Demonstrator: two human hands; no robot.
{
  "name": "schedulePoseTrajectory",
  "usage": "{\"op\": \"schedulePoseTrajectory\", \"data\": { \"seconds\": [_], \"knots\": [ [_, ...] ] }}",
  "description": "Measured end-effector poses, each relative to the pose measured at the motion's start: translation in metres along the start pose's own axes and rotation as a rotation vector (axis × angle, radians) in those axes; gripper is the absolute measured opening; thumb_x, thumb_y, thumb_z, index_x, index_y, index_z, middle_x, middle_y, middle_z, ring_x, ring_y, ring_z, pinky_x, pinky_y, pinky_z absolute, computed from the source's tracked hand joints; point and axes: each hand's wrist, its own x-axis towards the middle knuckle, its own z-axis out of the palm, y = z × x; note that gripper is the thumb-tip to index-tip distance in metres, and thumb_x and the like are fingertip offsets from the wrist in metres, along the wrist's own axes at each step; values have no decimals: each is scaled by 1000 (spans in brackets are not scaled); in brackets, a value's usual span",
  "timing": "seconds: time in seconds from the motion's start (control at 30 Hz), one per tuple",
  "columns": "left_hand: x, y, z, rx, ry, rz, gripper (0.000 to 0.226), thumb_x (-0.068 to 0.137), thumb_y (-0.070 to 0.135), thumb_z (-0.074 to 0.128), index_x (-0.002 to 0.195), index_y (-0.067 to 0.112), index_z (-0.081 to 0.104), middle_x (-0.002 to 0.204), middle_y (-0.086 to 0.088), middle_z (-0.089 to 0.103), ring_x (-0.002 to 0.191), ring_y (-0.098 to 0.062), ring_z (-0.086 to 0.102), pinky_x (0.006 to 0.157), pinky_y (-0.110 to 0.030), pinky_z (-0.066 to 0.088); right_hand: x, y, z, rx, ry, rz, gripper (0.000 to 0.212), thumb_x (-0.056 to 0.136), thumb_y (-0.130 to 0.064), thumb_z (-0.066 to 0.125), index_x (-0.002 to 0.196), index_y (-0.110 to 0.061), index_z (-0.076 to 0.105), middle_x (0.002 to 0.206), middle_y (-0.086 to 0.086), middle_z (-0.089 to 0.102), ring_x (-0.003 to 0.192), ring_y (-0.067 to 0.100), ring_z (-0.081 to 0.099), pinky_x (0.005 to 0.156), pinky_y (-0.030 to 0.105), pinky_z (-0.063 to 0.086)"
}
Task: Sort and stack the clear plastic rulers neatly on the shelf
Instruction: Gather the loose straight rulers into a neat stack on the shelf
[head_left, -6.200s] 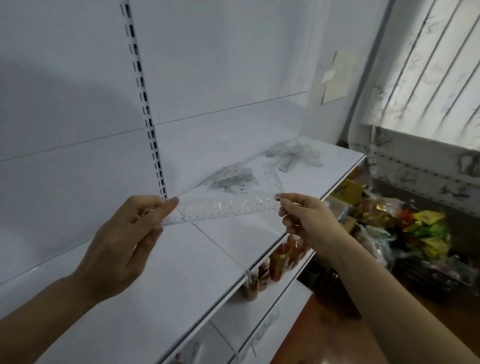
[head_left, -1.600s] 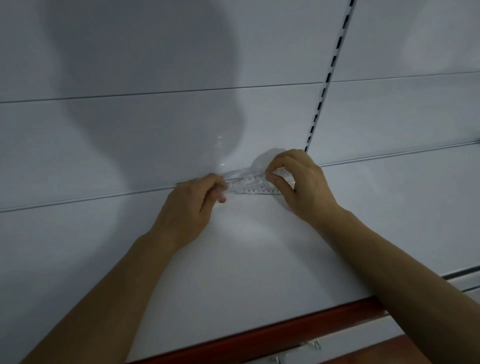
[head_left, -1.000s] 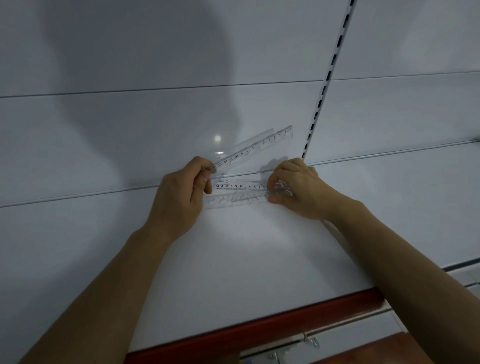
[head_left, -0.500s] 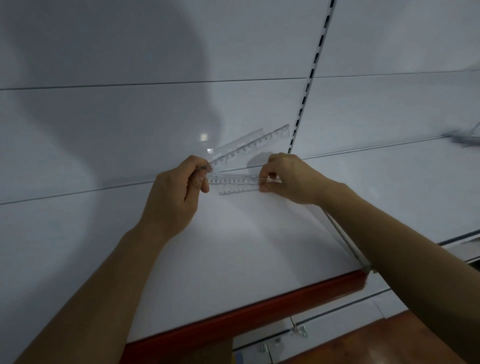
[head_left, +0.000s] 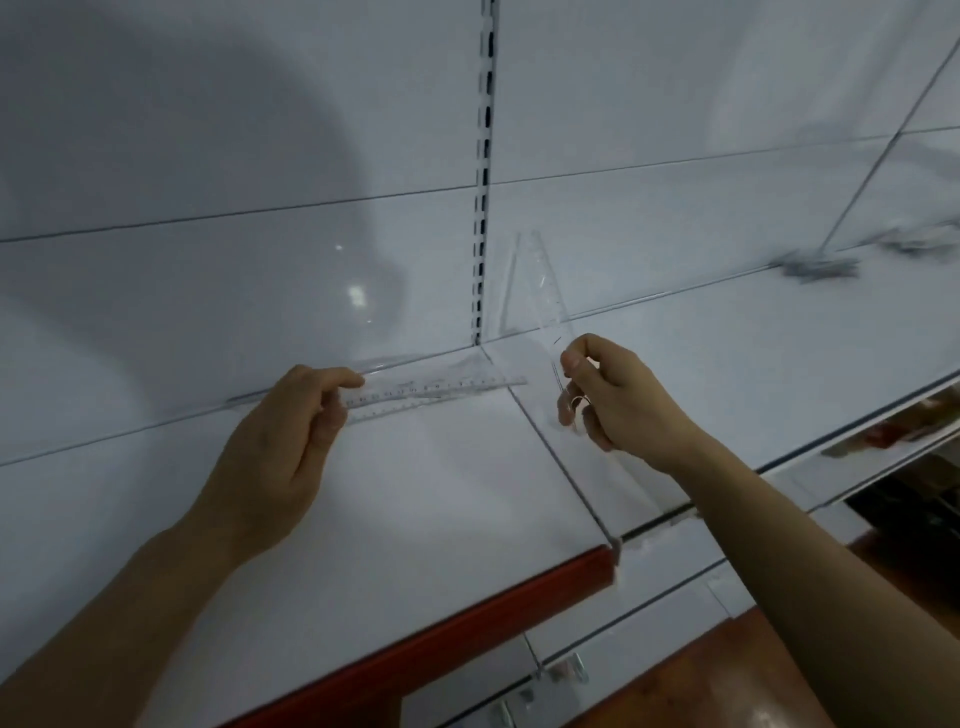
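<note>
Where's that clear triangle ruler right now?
In the head view, the clear triangle ruler stands upright, pinched in the right hand, right of centre, just right of the slotted upright and above the shelf.

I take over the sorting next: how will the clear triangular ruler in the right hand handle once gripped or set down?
The triangular ruler stands straight up from the right hand's pinch without sagging, so probably stiff. It looks like thin clear plastic, likely light. Its surface looks smooth and glossy, so it may slip between fingers or slide on the shelf.
</note>
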Motion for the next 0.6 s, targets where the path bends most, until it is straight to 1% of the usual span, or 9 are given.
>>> {"op": "schedulePoseTrajectory", "data": {
  "seconds": [0.03,0.1,0.17,0.23,0.27,0.33,0.4,0.5,0.6],
  "knots": [
    [3,7,4,24,-34,37,26,104,32,37,123,26,54,104,8,54,92,-11,58,76,-34,48,-4,6,-16,12,20,-4,26,109,-28,41,89,-12,49,68,9,66,38,22,40,38,21,31],
    [11,24,14,53,-79,124,28,102,32,39,125,24,53,106,8,51,89,-9,56,67,-33,50,-12,21,-50,45,38,-5,20,109,-24,42,97,-13,53,70,8,65,42,22,39,41,24,32],
    [25,46,30,61,-97,220,27,100,30,44,124,23,53,110,6,51,85,-11,55,62,-34,52,-21,38,-87,78,9,7,14,108,-16,42,109,-16,56,80,9,65,49,22,43,48,24,37],
    [43,72,53,61,-88,282,27,98,29,47,123,20,53,111,3,52,81,-14,56,58,-37,54,-32,56,-126,93,-16,20,20,107,-9,45,117,-18,59,91,13,66,57,22,48,55,26,42],
    [53,87,68,57,-80,302,27,98,28,48,123,18,53,111,3,52,82,-12,56,58,-37,54,-38,64,-146,97,-13,24,22,105,-7,48,119,-17,62,93,13,67,60,21,52,59,26,45],
    [73,118,103,26,-69,323,27,98,26,48,124,18,53,110,5,50,87,-5,54,62,-34,55,-48,79,-185,125,27,34,20,102,-3,55,116,-12,67,90,14,70,64,22,58,63,27,51],
    [92,149,142,-17,-76,332,27,98,23,48,125,19,53,108,7,50,90,-7,56,66,-33,55,-57,96,-224,168,93,65,16,99,1,59,110,-5,70,85,17,72,64,23,63,64,29,56],
    [121,192,198,-76,-91,329,28,99,18,50,126,23,53,107,8,51,93,-11,58,69,-39,55,-67,123,-281,214,163,92,11,99,-2,60,104,0,69,80,18,71,63,26,62,62,33,55],
    [151,229,248,-126,-92,346,29,97,15,52,125,24,54,107,8,52,94,-13,59,74,-41,54,-79,150,-335,218,212,110,10,100,-6,60,103,0,68,78,17,71,62,25,60,58,30,53]
  ]
}}
